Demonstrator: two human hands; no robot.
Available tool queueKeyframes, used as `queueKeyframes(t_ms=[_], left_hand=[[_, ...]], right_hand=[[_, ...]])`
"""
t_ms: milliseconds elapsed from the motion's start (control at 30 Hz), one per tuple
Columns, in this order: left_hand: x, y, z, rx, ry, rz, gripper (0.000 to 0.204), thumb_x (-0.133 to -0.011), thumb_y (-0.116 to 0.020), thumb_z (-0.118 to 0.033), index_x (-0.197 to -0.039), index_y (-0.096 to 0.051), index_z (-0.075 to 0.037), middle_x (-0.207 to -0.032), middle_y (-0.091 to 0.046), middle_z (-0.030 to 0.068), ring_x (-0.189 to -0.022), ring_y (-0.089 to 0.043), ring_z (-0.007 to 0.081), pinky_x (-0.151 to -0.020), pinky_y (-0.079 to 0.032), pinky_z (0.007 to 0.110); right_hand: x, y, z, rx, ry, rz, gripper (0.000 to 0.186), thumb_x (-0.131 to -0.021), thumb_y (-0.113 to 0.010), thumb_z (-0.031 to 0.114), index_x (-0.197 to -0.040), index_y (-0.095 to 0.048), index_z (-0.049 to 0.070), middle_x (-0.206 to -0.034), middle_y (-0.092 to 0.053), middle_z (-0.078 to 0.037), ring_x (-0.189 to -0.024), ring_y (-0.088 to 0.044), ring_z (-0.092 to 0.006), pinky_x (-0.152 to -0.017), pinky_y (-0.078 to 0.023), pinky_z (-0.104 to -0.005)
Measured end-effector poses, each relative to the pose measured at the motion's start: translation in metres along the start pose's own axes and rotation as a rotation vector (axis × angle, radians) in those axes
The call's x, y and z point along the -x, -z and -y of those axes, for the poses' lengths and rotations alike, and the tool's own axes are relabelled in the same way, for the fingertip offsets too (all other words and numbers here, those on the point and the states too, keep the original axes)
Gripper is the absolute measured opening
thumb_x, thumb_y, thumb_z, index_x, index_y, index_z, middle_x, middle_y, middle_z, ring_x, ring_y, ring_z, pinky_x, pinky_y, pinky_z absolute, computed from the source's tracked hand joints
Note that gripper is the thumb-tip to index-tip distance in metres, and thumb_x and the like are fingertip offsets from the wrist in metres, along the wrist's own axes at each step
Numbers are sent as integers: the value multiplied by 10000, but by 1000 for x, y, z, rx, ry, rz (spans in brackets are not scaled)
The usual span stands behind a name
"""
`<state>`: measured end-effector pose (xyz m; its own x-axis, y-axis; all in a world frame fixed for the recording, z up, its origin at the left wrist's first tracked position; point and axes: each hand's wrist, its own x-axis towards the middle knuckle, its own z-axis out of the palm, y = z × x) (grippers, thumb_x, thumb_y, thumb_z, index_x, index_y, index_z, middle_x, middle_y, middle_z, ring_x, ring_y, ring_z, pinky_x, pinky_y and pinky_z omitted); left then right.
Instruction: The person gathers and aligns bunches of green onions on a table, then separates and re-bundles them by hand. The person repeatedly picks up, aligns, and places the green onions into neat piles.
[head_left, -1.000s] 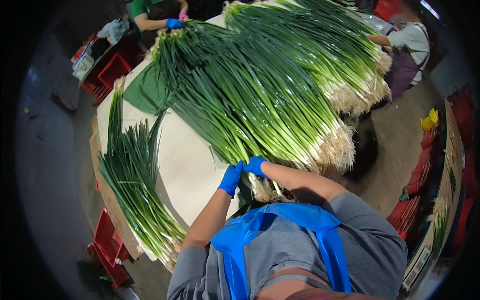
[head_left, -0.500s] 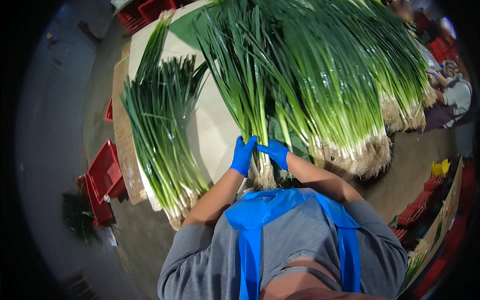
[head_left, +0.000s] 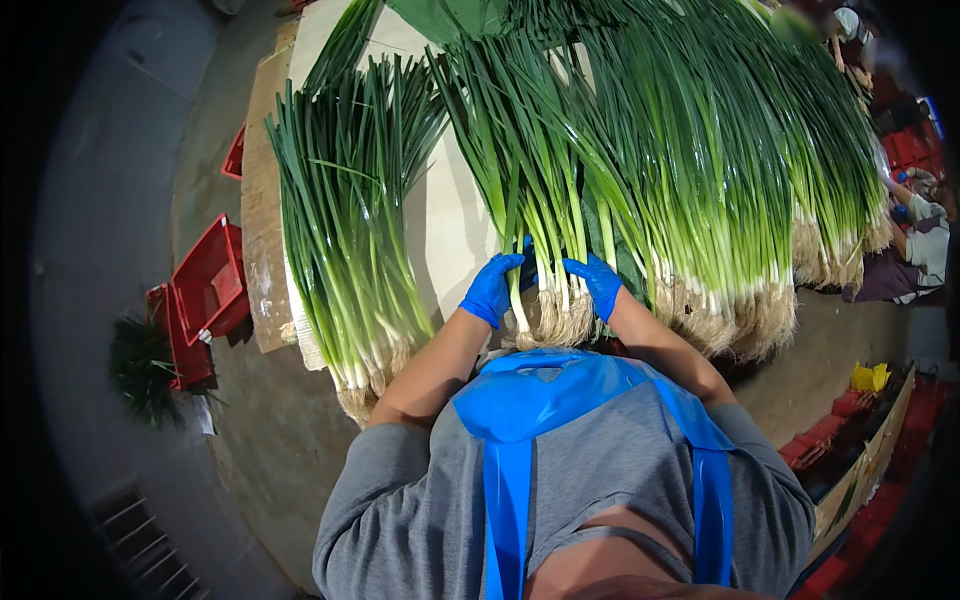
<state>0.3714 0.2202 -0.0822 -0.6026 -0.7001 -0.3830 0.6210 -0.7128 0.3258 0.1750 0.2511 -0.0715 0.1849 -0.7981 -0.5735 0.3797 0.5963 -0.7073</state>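
My left hand (head_left: 490,290), in a blue glove, is closed round the left side of a loose bunch of green onions (head_left: 555,230) with white stems and pale, hairy roots. My right hand (head_left: 597,285), gloved alike, grips the bunch's right side; some fingers of both hands are hidden by the stalks. To the left lies another long pile of green onions (head_left: 350,230) on the cream tabletop (head_left: 445,280). A larger, dense pile (head_left: 730,200) lies just right of my right hand, roots toward me. Dark green material (head_left: 625,260) shows between this pile and the bunch.
A green cloth (head_left: 440,15) lies at the far edge, cardboard (head_left: 262,250) along the left edge. Red crates (head_left: 208,275) stand beside the table at left. A person in a pale top (head_left: 922,255) works at the right. A yellow item (head_left: 868,378) and stacked red crates (head_left: 815,440) are lower right.
My hands have moved apart as the bunch between them fanned out wider. The view has swung, so the table sits higher and further right in the picture.
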Motion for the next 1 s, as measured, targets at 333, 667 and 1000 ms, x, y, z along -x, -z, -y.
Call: queueKeyframes(t_ms=[333, 667, 1000], left_hand=[[0, 2, -6, -516, -118, -327, 236, -828, -531, -122, -1023, -549, 10, -880, -616, 104, -729, -595, 187, -636, -499, 298], [-6, -11, 23, -584, -325, -320, 314, -810, -570, -70, -1109, -506, 5, -950, -592, 78, -805, -569, 142, -694, -474, 253], [14, 12, 3, -673, -442, -438, 290, -796, -568, -41, -1082, -530, -7, -918, -604, 67, -772, -568, 127, -680, -464, 253]], right_hand=[[-9, 20, -8, 439, 45, -137, 468, -777, -640, 273, -1137, -514, 2, -1070, -571, -128, -973, -525, -209, -846, -398, -328], [-15, -22, -10, 262, 69, 256, 419, -782, -634, 117, -1168, -488, 46, -1055, -564, -34, -968, -510, -140, -851, -395, -278], [-30, -34, -24, 218, -1, 210, 474, -766, -660, 128, -1193, -478, 37, -1078, -563, -56, -992, -507, -159, -858, -393, -294]])
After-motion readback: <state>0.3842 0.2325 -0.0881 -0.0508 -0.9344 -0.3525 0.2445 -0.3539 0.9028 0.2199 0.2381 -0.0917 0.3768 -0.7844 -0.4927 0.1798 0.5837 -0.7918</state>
